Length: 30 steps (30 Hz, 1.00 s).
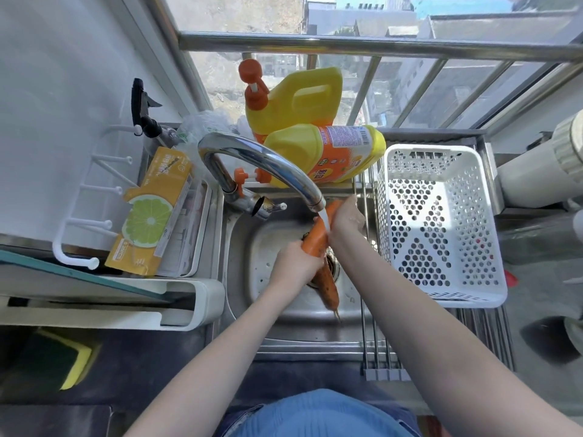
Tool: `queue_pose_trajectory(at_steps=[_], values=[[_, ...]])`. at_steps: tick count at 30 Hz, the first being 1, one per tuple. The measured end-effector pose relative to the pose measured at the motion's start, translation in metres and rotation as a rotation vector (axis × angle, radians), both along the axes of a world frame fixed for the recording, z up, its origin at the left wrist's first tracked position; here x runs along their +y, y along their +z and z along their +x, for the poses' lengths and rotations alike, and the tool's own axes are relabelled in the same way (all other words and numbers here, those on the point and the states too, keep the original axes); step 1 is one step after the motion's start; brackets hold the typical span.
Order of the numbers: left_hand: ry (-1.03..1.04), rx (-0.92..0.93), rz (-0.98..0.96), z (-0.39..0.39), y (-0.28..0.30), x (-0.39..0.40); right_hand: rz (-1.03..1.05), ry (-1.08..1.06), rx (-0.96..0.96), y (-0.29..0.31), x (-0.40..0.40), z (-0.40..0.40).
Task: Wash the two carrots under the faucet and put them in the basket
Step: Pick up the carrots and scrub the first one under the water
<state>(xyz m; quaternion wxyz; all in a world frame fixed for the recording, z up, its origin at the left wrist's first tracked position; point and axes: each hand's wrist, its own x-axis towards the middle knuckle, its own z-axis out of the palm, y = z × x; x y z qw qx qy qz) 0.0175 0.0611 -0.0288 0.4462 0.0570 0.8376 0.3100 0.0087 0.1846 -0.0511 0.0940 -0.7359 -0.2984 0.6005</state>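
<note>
An orange carrot (318,235) is held slanted under the chrome faucet (262,162), and water runs from the spout onto it. My left hand (295,263) grips its thick lower end. My right hand (347,220) wraps round its upper part. A second, duller carrot (328,287) lies on the floor of the steel sink (277,323) near the drain, tip towards me. The white perforated basket (441,291) stands on a rack right of the sink, with no carrot inside.
Two yellow detergent bottles (325,152) stand and lie behind the faucet. A lemon-print package (151,212) sits in a white tray at left. A yellow-green sponge (67,361) lies at lower left. A steel window railing (378,47) runs along the back.
</note>
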Motion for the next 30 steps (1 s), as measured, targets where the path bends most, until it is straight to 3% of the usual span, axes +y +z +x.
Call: queue_pose_trajectory(at_steps=[4,7,9,12,22,26,30], values=[[-0.134,0.350,-0.091,0.004,-0.009,0.000,0.144,-0.002,-0.040,0.011,0.001,0.001],[-0.122,0.397,-0.110,0.000,-0.017,-0.002,0.178,-0.002,0.030,0.014,-0.007,0.006],[-0.071,0.258,-0.095,-0.004,-0.019,0.000,0.196,0.057,0.107,0.016,-0.014,0.011],[0.002,-0.008,0.098,-0.009,-0.019,0.002,0.209,0.103,0.256,0.013,-0.017,0.018],[-0.015,-0.721,0.143,-0.022,-0.006,-0.017,-0.249,-0.006,0.860,-0.008,-0.021,0.038],[0.137,-1.070,0.331,-0.015,-0.009,-0.018,-0.368,0.053,1.011,-0.002,-0.021,0.032],[0.296,-1.362,0.555,-0.009,-0.014,-0.019,-0.579,0.076,1.006,0.002,-0.021,0.025]])
